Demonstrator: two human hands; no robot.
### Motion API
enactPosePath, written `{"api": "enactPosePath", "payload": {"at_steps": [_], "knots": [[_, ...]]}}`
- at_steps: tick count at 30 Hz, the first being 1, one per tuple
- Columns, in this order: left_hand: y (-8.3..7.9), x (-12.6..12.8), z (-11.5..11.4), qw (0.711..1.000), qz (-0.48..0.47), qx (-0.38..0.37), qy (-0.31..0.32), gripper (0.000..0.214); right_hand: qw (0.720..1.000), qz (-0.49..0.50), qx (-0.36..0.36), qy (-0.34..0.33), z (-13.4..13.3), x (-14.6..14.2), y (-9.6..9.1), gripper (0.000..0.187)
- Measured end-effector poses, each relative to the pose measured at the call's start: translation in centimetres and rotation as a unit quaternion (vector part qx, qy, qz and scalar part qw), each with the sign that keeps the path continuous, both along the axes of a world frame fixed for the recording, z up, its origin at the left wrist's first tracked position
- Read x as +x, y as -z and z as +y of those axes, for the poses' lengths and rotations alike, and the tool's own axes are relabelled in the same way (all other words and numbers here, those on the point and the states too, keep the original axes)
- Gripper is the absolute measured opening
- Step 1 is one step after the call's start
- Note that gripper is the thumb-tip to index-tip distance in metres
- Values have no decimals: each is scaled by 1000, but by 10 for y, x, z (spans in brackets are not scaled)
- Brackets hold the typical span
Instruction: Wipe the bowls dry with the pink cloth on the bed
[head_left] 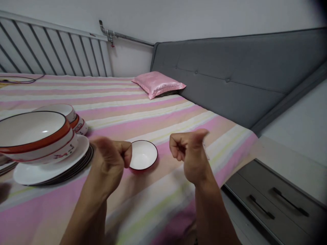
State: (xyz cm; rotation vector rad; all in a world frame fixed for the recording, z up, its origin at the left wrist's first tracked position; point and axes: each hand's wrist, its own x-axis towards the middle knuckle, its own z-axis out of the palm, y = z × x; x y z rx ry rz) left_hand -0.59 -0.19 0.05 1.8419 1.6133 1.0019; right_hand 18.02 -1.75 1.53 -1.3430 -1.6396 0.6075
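Note:
My left hand (109, 158) hovers over the bed with its fingers curled in and its thumb stretched out; nothing shows in it. It partly covers the left edge of a small white bowl (143, 155) with a dark rim. To the right of that bowl, my right hand (190, 154) is likewise curled into a fist, thumb pointing outward, with nothing visible inside. A pale edge peeks out behind the right wrist, too hidden to name. Left of my left hand, a large red-and-white bowl (35, 131) rests on a white plate (83, 149) atop a stack of dark-edged plates.
Smaller patterned bowls (81, 126) are stacked behind the large one. A pink pillow (158, 83) lies by the grey headboard (217, 68). The striped bedsheet (114, 115) spreads underneath. A grey drawer cabinet (276, 200) stands at the right, a radiator (51, 47) at the back left.

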Motion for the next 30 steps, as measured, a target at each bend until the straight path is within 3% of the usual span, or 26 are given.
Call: {"api": "enactPosePath", "payload": {"at_steps": [6,30], "knots": [[8,5,8,1000,19,-18,0,81,997,-19,-8,69,17,-6,14,84],[7,7,8,1000,27,-7,6,78,996,-58,-22,63,15,-7,12,81]]}}
